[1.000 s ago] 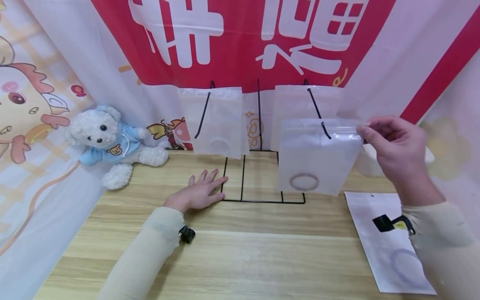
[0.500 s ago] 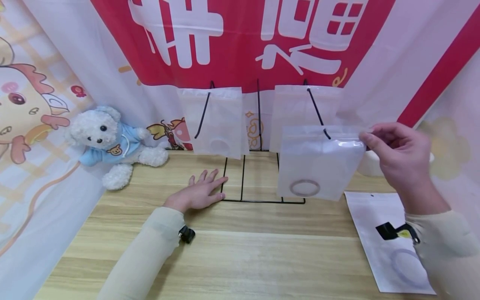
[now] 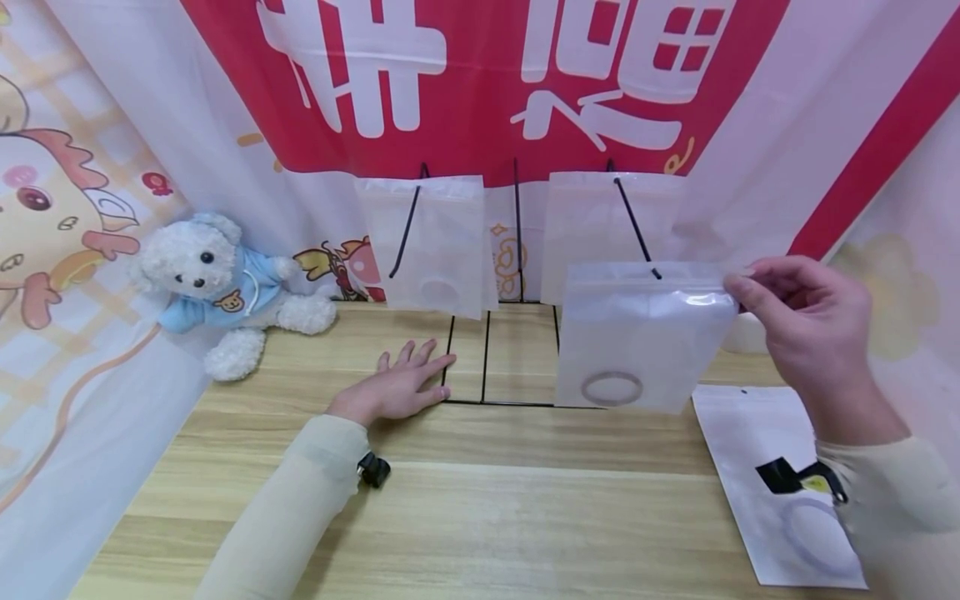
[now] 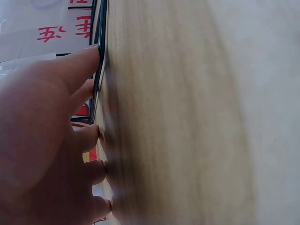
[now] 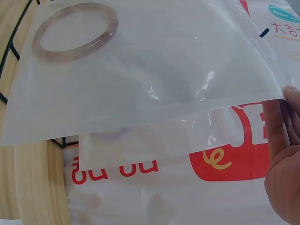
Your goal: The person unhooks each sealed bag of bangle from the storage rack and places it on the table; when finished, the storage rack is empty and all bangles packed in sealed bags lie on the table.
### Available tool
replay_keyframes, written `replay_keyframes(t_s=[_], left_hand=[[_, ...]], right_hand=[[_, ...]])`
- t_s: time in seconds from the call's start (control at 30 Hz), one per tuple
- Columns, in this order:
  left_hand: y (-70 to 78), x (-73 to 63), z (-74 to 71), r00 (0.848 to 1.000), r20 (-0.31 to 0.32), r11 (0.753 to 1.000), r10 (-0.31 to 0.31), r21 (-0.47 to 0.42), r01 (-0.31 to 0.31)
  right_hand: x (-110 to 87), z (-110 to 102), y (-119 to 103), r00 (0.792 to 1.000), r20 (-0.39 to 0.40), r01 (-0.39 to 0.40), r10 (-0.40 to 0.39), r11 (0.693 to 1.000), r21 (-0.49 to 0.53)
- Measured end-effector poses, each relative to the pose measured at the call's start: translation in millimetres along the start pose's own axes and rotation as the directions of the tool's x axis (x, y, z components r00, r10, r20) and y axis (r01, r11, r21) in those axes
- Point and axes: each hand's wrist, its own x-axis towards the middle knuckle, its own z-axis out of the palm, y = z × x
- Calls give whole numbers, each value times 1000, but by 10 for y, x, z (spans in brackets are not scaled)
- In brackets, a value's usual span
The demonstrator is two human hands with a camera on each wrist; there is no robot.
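Note:
My right hand (image 3: 813, 333) pinches the top right corner of a clear zip-lock bag (image 3: 652, 333) between thumb and fingers. A pale pinkish bangle (image 5: 111, 30) lies in the bag's bottom corner, close up in the right wrist view. The tip of the right hook (image 3: 636, 229) shows just over the bag's top edge. Behind it, another zip-lock bag (image 3: 592, 217) hangs further back on that hook. My left hand (image 3: 397, 389) lies flat with spread fingers on the table, its thumb and index finger at the base wire of the black display rack (image 3: 483, 358).
More zip-lock bags (image 3: 438, 242) hang on the left hook (image 3: 406, 229). A flat white bag (image 3: 757, 467) with a ring shape inside lies on the table at right. A teddy bear (image 3: 217, 283) in a blue hoodie sits at back left. A white object (image 3: 744, 333) stands behind my right hand.
My right hand has drawn the bag forward and slightly down along the right hook, out to its tip. The left hand has kept its place by the rack base.

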Motion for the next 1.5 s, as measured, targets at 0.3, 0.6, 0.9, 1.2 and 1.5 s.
replay_keyframes(t_s=[0.3, 0.6, 0.9, 1.2, 1.5], left_hand=[[-6, 0, 3, 1000, -3, 1000, 2, 0, -2], [2, 2, -1, 1000, -2, 1000, 1, 0, -1], [-19, 2, 16, 1000, -5, 1000, -1, 9, 1], [-17, 5, 5, 1000, -4, 1000, -4, 9, 4], [-32, 19, 23, 1000, -9, 1000, 4, 6, -4]], right_hand=[[-62, -17, -36, 1000, -12, 21, -21, 999, 40], [-129, -29, -88, 1000, -25, 8, -10, 996, -94], [-199, -48, -92, 998, -33, 41, -44, 996, -74], [-360, -133, -12, 1000, -27, 10, -12, 995, -97], [-536, -270, -17, 996, 82, 28, -32, 998, 56]])
